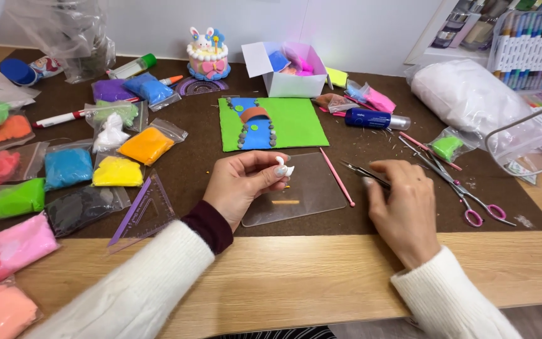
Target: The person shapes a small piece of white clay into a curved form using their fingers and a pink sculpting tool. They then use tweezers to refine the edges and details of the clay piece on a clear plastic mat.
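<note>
The left hand (241, 183) pinches a small white clay swan (283, 167) between thumb and fingertips above the clear plastic sheet (308, 191) on the worktop (296, 276). The swan is glossy and stands upright, its curved neck rising and its body pointing right. The right hand (403, 204) closes on thin dark tweezers (364, 172), whose long axis runs up-left, tips toward the swan.

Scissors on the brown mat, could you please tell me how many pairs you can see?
1. The pink-handled scissors lie open on the brown mat, just right of the right hand. Clutter along the back might hide another pair.
</note>
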